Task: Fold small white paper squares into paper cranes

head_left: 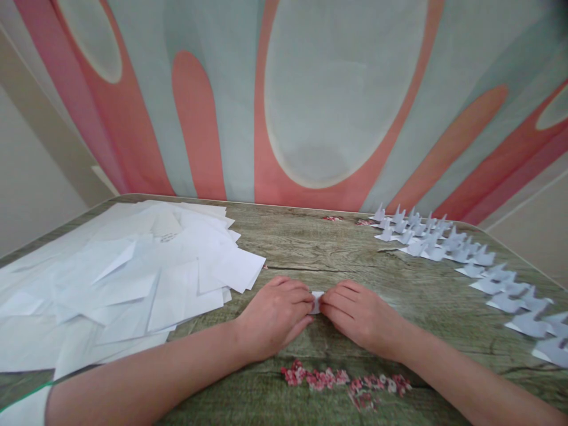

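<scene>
Between my two hands, near the middle of the table, is a small piece of folded white paper. My left hand is closed on its left end, fingertips pinched together. On the other end, my right hand grips it the same way. Only a narrow strip of the paper shows between the fingers; the rest is hidden, so its full shape cannot be made out.
A wide heap of loose white paper sheets covers the table's left side. Rows of several folded white paper figures stand along the right side. The wood-patterned tabletop has printed pink blossoms and meets a patterned wall behind.
</scene>
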Action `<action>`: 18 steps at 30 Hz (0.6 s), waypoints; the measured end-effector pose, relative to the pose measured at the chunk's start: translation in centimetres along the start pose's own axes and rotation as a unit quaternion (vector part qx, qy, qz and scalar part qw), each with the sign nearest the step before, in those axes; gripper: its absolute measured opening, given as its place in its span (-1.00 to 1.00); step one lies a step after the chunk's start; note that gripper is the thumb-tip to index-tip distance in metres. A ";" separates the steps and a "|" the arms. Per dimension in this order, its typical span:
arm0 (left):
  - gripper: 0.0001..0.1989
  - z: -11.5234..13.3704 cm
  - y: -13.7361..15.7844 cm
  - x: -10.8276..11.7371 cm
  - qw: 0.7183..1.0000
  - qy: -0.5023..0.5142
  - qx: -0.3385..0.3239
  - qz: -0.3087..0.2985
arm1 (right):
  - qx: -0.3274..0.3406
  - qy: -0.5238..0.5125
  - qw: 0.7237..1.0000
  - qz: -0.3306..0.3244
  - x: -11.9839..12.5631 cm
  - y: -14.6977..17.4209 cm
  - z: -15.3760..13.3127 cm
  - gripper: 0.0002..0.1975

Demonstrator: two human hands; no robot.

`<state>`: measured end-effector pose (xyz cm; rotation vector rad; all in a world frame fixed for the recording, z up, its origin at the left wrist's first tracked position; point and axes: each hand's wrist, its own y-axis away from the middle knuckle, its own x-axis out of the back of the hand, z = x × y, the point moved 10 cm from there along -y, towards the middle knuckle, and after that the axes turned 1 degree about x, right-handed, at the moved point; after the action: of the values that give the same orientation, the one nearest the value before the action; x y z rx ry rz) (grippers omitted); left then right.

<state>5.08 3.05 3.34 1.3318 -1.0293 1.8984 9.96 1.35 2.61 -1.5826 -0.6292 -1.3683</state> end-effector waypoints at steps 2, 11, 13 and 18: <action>-0.82 -0.1 0.0 0.1 1.000 0.010 -0.004 0.010 | -0.023 -0.032 0.999 0.015 0.0 0.1 0.8 -0.77; -0.86 -0.7 -0.1 0.3 0.997 0.063 0.018 0.030 | -0.140 -0.215 0.964 0.070 -0.3 0.5 3.6 -0.89; -0.87 -0.7 -0.2 0.4 0.997 0.072 0.021 0.034 | -0.166 -0.243 0.953 0.072 -0.6 0.6 4.0 -0.90; -0.87 -0.7 -0.3 0.3 0.996 0.082 0.026 0.027 | -0.210 -0.298 0.929 0.066 -1.1 0.6 4.7 -0.92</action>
<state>4.90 3.82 3.52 1.1637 -0.9468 2.0501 12.47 5.39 1.53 -2.3818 -0.5853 -0.9466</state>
